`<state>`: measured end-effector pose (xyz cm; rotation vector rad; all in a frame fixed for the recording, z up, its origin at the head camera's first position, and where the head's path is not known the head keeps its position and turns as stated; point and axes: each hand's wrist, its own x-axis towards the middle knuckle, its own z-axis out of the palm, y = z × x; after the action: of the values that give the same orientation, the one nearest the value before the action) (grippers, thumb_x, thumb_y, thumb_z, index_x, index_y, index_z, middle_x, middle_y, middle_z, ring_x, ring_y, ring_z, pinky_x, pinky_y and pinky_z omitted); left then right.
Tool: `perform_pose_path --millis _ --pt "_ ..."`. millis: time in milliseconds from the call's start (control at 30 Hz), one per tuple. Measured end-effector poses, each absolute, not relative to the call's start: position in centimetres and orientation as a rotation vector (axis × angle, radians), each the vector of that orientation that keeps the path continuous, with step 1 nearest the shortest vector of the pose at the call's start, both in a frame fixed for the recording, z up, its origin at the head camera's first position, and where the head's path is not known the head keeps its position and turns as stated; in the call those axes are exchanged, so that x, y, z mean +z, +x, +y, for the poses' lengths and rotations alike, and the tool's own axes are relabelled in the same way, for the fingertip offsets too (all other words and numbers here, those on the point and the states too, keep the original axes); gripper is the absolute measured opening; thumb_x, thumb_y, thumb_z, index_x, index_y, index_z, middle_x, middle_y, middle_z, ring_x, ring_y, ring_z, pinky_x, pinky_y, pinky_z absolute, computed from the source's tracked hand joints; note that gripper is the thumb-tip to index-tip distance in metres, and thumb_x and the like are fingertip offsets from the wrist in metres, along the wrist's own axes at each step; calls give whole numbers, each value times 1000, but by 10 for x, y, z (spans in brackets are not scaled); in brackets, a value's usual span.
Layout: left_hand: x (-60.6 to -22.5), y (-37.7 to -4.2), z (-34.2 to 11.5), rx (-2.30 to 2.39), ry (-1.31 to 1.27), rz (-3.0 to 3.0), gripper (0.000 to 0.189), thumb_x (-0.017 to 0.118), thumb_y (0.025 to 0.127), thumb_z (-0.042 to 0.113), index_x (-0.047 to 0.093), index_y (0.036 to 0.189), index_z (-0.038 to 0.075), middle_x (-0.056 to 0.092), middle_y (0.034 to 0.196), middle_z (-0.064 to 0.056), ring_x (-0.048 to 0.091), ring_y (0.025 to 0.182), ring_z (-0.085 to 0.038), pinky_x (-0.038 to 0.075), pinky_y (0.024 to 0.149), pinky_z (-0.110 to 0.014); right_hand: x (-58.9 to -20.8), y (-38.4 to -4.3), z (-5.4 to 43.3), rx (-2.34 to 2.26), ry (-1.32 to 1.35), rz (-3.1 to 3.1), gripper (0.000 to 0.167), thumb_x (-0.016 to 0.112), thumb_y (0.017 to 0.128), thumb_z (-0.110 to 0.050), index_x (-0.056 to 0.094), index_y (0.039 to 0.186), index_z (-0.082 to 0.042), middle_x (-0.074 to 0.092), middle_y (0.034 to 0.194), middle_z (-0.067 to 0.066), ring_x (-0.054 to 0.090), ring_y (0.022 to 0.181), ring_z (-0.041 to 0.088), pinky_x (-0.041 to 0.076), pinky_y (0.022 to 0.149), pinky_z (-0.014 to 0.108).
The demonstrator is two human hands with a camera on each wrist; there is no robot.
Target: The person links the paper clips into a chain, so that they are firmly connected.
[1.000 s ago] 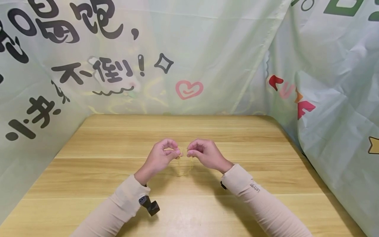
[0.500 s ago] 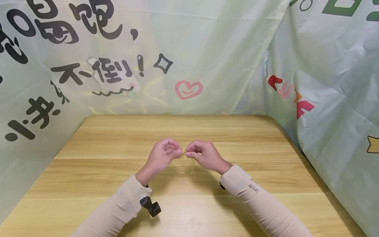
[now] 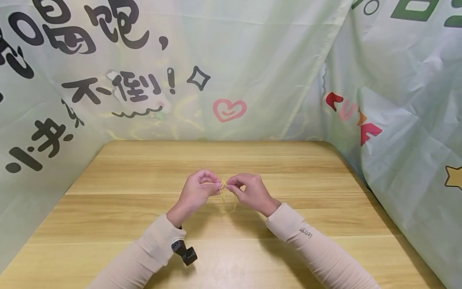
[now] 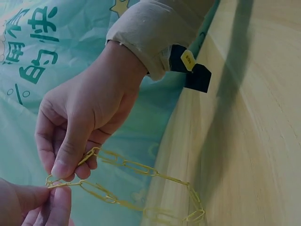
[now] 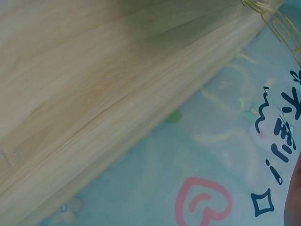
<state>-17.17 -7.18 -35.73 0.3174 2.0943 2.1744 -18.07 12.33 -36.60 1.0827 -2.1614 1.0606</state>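
Note:
A chain of linked yellow paper clips [image 3: 223, 183] hangs in a loop between the two hands, above the table. My left hand [image 3: 196, 189] pinches one end between thumb and fingers. My right hand [image 3: 252, 193] pinches the chain close by, its fingertips almost meeting the left ones. In the left wrist view the paper clip chain [image 4: 171, 178] droops to the right from both pinches; the right hand [image 4: 82, 122] comes from above, the left hand [image 4: 28, 202] from the lower left. Only part of the chain [image 5: 282, 30] shows in the right wrist view. Fingers hide the join.
A wooden table [image 3: 231, 257] lies beneath the hands. Pale green printed cloth [image 3: 267, 72] hangs behind it and along both sides. A black wrist camera [image 3: 185, 252] juts from the left sleeve.
The fingertips have drawn closer together, the left hand shifting slightly right. The hanging chain swung and bunched midway, and now hangs as a loop again.

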Motion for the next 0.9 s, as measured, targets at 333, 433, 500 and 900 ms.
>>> perform_pose_path --millis 333,433,500,900 --pt "-362 -170 -71 2087 367 2184 12 63 88 -8 58 98 -3 63 99 -19 67 87 -26 56 75 -32 -362 -181 126 1033 1038 -2187 8 73 81 6 72 87 0 70 80 8 65 67 13 53 61 20" --pt "-363 -171 -73 2004 459 2224 11 61 91 -6 59 101 -3 63 100 -21 64 85 -23 54 75 -34 -357 -181 129 1096 1028 -2263 9 71 84 5 72 91 -1 70 85 8 65 72 15 54 64 24" --pt "-362 -171 -75 1935 546 2228 14 60 92 -3 58 105 -4 62 100 -20 62 84 -22 53 76 -37 -354 -181 131 1123 1025 -2311 9 70 85 4 71 93 -1 70 88 8 65 75 15 54 67 25" --pt "-357 -177 -89 1414 1166 2554 16 62 89 0 64 104 6 63 99 -5 55 61 -7 49 54 -23 -329 -180 142 930 1159 -2326 19 59 89 12 70 89 -3 63 98 8 61 89 21 53 72 28"
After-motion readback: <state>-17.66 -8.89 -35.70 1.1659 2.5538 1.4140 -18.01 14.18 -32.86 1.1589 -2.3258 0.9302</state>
